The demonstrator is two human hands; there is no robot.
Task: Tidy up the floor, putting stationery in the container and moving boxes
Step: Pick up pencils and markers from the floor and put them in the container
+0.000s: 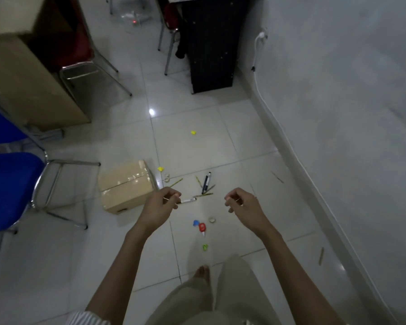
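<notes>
Both hands are raised over the white tiled floor (220, 141). Left hand (164, 204) has fingers curled loosely, holding nothing clearly visible; right hand (240, 202) likewise half-curled, empty as far as can be told. Small taped cardboard box (127, 186) lies on the floor left of the left hand. Dark blue marker pen (206, 182), thin pencils (203, 194), red-and-white correction tape dispenser (202, 228) lie scattered between and below the hands.

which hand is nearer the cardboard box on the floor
Left. The left hand hovers just beside the cardboard box, at its right edge; the right hand is farther right, past the scattered pens.
</notes>
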